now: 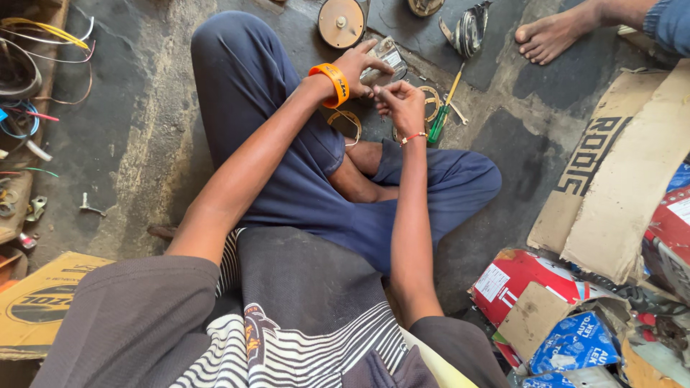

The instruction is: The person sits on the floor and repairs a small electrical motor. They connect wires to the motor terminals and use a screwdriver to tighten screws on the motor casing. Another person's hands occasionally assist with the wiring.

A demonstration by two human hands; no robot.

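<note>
At the far left of the frame, loose coloured wires (29, 115) are lying along the edge of the grey concrete floor (136, 136), and a flattened yellow cardboard box (43, 302) is sitting at the lower left. Moving right, a person in dark blue trousers is sitting cross-legged on the floor, seen from above. The left hand (357, 68), with an orange wristband (333, 84) on its wrist, is reaching to the upper centre, its fingers spread and resting on a small clear plastic packet (384, 63) lying on the floor. Just beside it, the right hand (401, 104) is curling, its fingers pinched together on something too small to make out (a thin bracelet is circling that wrist). Thin metal rings (431, 100) are lying on the floor under and around the hands. Just right of them, a green-handled screwdriver (443, 111) is lying at a slant. Above, a round disc-shaped motor part (341, 21) is sitting at the top edge. At the upper right, another person's bare foot (550, 36) is resting on the floor. Torn cardboard (618, 172) and red and blue boxes (553, 316) are piling up along the right side.
</note>
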